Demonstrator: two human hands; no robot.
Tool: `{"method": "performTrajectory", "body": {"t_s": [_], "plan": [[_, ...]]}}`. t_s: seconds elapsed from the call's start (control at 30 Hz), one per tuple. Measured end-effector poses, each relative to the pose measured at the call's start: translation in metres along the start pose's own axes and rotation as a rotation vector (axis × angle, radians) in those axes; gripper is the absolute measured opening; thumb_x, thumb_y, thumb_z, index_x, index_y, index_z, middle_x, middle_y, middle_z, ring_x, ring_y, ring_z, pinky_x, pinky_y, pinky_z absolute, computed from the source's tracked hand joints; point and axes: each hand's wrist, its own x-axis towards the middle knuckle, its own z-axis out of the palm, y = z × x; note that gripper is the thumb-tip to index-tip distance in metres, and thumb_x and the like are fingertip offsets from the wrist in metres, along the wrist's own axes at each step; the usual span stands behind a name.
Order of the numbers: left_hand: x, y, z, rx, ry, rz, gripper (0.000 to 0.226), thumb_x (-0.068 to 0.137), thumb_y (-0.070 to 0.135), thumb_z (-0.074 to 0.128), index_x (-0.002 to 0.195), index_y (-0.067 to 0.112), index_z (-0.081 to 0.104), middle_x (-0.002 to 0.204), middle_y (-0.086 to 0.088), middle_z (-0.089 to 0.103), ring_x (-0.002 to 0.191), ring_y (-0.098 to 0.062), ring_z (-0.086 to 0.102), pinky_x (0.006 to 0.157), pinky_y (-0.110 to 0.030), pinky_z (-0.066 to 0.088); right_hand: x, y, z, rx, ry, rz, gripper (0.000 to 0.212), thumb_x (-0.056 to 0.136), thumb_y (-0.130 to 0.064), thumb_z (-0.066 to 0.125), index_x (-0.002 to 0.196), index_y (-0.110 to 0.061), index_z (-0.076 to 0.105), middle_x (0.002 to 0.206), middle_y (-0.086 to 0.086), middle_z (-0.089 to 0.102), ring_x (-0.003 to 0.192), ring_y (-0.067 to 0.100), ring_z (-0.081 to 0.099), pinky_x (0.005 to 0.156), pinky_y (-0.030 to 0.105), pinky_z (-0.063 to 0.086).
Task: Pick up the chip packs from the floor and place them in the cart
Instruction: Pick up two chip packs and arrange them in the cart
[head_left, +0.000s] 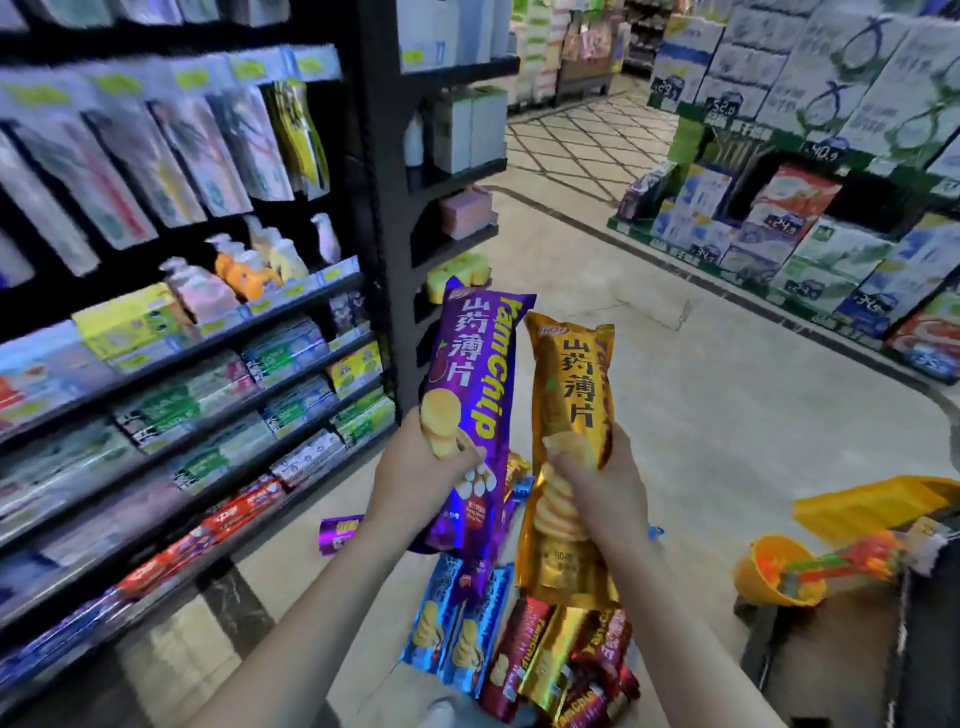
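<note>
My left hand (415, 467) grips a long purple chip pack (472, 374) and holds it upright above the floor. My right hand (597, 478) grips a long gold chip pack (571, 395) beside it, also upright. Below my arms, several more chip packs lie in a pile on the floor: blue ones (457, 623), dark red ones (597, 670) and a gold one (550, 654). A small purple pack (337, 532) lies apart to the left. The cart (872, 504), with a yellow rim, shows at the right edge, partly cut off.
Dark shelves (374, 208) full of toothpaste and bottles run along the left. A display of stacked boxes (810, 234) stands at the right. A yellow toy bucket (779, 577) with colourful toys sits by the cart. Tiled floor (701, 415) stretches ahead.
</note>
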Motion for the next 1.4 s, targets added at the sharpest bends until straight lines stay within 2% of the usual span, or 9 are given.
{"method": "performTrajectory", "body": {"t_s": [0.1,0.33,0.5,0.6,0.73,1.03,1.2,1.3,1.4], "plan": [[-0.019,-0.016,-0.046,-0.004,0.072,-0.051,0.049,0.075,0.034,0.075,0.112,0.025,0.045,0.104,0.004,0.062,0.093,-0.019,0.063,0.075,-0.032,0.051,-0.023,-0.021,0.034,-0.005,-0.090,-0.061,0.071,0.078,-0.036,0.073,0.139,-0.025,0.040,0.126,0.002,0.061,0.110,0.028,0.059,0.090,0.037,0.045],[-0.080,-0.069,-0.170,0.003,0.317,-0.098,0.044,0.074,0.030,0.077,0.106,0.019,0.049,0.096,0.003,0.058,0.086,-0.016,0.054,0.058,-0.020,0.035,-0.107,-0.069,0.128,0.034,-0.321,-0.225,0.052,0.077,-0.026,0.075,0.123,-0.029,0.050,0.106,-0.005,0.061,0.093,0.018,0.058,0.081,0.028,0.040],[-0.139,-0.121,-0.266,-0.085,0.466,-0.167,0.047,0.073,0.030,0.077,0.110,0.016,0.052,0.101,-0.002,0.064,0.092,-0.021,0.059,0.065,-0.027,0.039,-0.188,-0.111,0.206,-0.009,-0.448,-0.297,0.069,0.075,-0.031,0.076,0.135,-0.018,0.044,0.122,0.005,0.062,0.109,0.029,0.059,0.095,0.039,0.046],[-0.183,-0.156,-0.331,-0.135,0.567,-0.194,0.049,0.069,0.032,0.078,0.109,0.017,0.054,0.094,0.001,0.063,0.086,-0.017,0.058,0.063,-0.024,0.038,-0.248,-0.131,0.258,-0.009,-0.522,-0.341,0.063,0.075,-0.031,0.077,0.130,-0.019,0.048,0.111,0.001,0.063,0.107,0.027,0.060,0.092,0.037,0.046],[-0.244,-0.212,-0.422,-0.131,0.631,-0.223,0.018,0.074,0.016,0.073,0.085,0.014,0.059,0.068,0.005,0.067,0.061,-0.006,0.061,0.061,-0.022,0.042,-0.343,-0.153,0.333,-0.014,-0.614,-0.361,0.062,0.077,-0.031,0.076,0.129,-0.015,0.047,0.107,0.000,0.060,0.106,0.026,0.060,0.086,0.032,0.041],[-0.379,-0.357,-0.598,-0.099,0.759,-0.374,0.040,0.065,0.035,0.074,0.097,0.019,0.055,0.086,0.001,0.068,0.084,-0.021,0.063,0.075,-0.037,0.049,-0.564,-0.152,0.495,-0.091,-0.820,-0.352,0.060,0.074,-0.033,0.078,0.124,-0.017,0.048,0.112,0.002,0.065,0.104,0.027,0.063,0.092,0.040,0.049],[-0.439,-0.420,-0.653,-0.119,0.818,-0.477,0.021,0.067,0.023,0.075,0.077,0.019,0.058,0.066,0.006,0.068,0.066,-0.006,0.063,0.068,-0.027,0.049,-0.655,-0.144,0.555,-0.174,-0.910,-0.305,0.069,0.074,-0.034,0.078,0.131,-0.017,0.044,0.120,0.005,0.064,0.110,0.027,0.060,0.094,0.037,0.046],[-0.467,-0.457,-0.673,-0.119,0.848,-0.560,0.037,0.061,0.035,0.076,0.088,0.016,0.059,0.076,0.000,0.069,0.075,-0.018,0.064,0.071,-0.033,0.048,-0.697,-0.136,0.588,-0.240,-0.951,-0.300,0.071,0.075,-0.039,0.076,0.133,-0.019,0.041,0.124,0.004,0.062,0.113,0.027,0.059,0.093,0.036,0.044],[-0.491,-0.492,-0.686,-0.130,0.893,-0.604,0.029,0.067,0.023,0.077,0.084,0.018,0.055,0.072,-0.001,0.069,0.071,-0.020,0.064,0.069,-0.034,0.047,-0.737,-0.119,0.626,-0.304,-0.997,-0.276,0.080,0.076,-0.046,0.073,0.141,-0.023,0.034,0.129,0.002,0.061,0.116,0.028,0.059,0.095,0.035,0.044]]}}
